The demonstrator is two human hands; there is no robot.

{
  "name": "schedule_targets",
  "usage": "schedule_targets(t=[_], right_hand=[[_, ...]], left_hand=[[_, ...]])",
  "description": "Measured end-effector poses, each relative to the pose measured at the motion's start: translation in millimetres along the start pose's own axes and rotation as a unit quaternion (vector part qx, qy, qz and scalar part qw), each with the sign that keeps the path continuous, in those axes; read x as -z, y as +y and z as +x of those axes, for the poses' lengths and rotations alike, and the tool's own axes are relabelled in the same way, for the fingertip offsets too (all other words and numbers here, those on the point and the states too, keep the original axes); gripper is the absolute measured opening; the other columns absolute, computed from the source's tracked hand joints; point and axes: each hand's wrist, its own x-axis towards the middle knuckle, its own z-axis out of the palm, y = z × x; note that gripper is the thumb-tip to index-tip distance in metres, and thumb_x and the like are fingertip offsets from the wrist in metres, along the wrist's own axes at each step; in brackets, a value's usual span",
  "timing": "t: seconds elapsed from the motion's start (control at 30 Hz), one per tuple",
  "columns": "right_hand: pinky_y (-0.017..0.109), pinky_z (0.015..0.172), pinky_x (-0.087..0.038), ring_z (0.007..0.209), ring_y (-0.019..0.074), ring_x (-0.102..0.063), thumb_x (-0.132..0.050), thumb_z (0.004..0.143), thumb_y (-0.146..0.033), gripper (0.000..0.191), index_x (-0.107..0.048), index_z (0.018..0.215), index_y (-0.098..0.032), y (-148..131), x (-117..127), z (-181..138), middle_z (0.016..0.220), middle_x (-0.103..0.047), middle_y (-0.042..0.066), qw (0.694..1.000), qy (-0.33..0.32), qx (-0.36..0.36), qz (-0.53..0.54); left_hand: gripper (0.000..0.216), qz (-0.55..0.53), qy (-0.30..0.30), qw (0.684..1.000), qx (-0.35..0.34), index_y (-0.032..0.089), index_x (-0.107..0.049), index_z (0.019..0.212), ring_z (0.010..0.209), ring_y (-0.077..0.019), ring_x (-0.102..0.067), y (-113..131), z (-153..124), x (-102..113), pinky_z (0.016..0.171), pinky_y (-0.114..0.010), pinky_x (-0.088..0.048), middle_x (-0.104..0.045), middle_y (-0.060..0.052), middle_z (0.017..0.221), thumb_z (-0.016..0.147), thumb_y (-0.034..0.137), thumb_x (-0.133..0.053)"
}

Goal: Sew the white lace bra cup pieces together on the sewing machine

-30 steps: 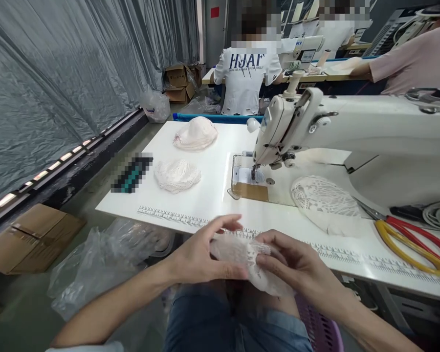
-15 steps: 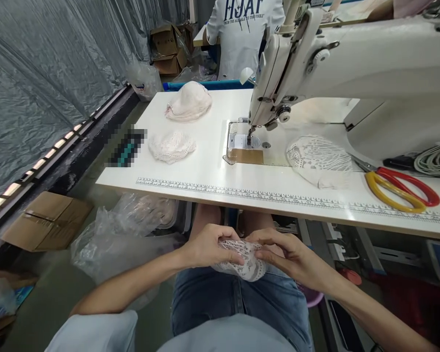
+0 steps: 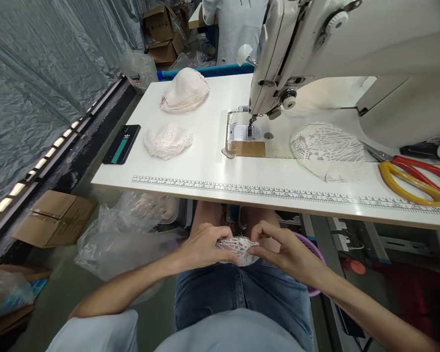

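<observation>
Lace (image 3: 238, 243) (white) between both grips (image 3: 205, 248) (image 3: 291, 255)

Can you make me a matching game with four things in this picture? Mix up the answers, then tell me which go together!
Things:
1. Phone
2. Scissors
3. Left hand and right hand
4. Sewing machine

Matches:
A. Holding white lace
B. Mostly white
C. Red and yellow handles
D. Black with a green stripe

Right pairs: 1-D, 2-C, 3-A, 4-B.
</observation>
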Motion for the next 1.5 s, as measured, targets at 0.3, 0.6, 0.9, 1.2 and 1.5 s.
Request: schedule_targets(t=[0.3, 0.6, 0.9, 1.2, 1.5], right_hand=[[0.025, 0.057, -0.039, 0.07, 0.0148, -0.053, -0.048, 0.091, -0.034, 0.013, -0.054, 0.089, -0.023, -2, 3, 4, 0.081, -0.06, 0.001, 1.0, -0.021, 0.016, 0.003], [0.028, 0.066, -0.044, 0.075, 0.0175, -0.057, -0.047, 0.092, -0.036, 0.017, -0.059, 0.09, -0.024, 0, 2, 9, 0.083, -0.064, 0.003, 0.999, -0.017, 0.047, 0.006], [0.027, 0.063, -0.044, 0.073, 0.0169, -0.058, -0.049, 0.09, -0.037, 0.016, -0.058, 0.089, -0.023, 2, 2, 11, 0.083, -0.064, 0.002, 1.0, -0.002, 0.029, -0.009], [0.027, 0.06, -0.046, 0.073, 0.0177, -0.06, -0.049, 0.09, -0.04, 0.021, -0.059, 0.085, -0.022, 1, 3, 9, 0.085, -0.065, 0.004, 0.999, 0.014, 0.011, 0.046], [0.024, 0.053, -0.039, 0.064, 0.0148, -0.056, -0.049, 0.09, -0.042, 0.023, -0.054, 0.082, -0.021, 3, 2, 12, 0.072, -0.058, 0.001, 0.996, 0.005, -0.028, 0.087]], left_hand=[[0.021, -0.1, 0.007, 0.994, -0.046, 0.016, -0.064, 0.079, 0.061, -0.0084, -0.048, 2, 16, -5, 0.059, -0.02, -0.033, -0.058, 0.004, 0.066, 0.075, 0.037, -0.067], [0.033, -0.192, 0.028, 0.981, 0.01, 0.014, -0.067, 0.076, 0.055, -0.0069, -0.038, -4, 18, -7, 0.052, -0.019, -0.029, -0.048, 0.005, 0.058, 0.066, 0.044, -0.072], [0.033, -0.202, 0.043, 0.978, 0.013, 0.013, -0.066, 0.076, 0.054, -0.0059, -0.037, -5, 19, -7, 0.05, -0.019, -0.027, -0.046, 0.006, 0.056, 0.063, 0.042, -0.075], [0.034, -0.214, 0.05, 0.975, 0.02, 0.012, -0.067, 0.08, 0.055, -0.0065, -0.042, -7, 21, -9, 0.051, -0.018, -0.03, -0.05, 0.005, 0.057, 0.063, 0.04, -0.076], [0.031, -0.216, 0.041, 0.975, 0.021, 0.013, -0.068, 0.08, 0.055, -0.0068, -0.039, -7, 21, -10, 0.049, -0.019, -0.028, -0.051, 0.003, 0.058, 0.064, 0.039, -0.075]])
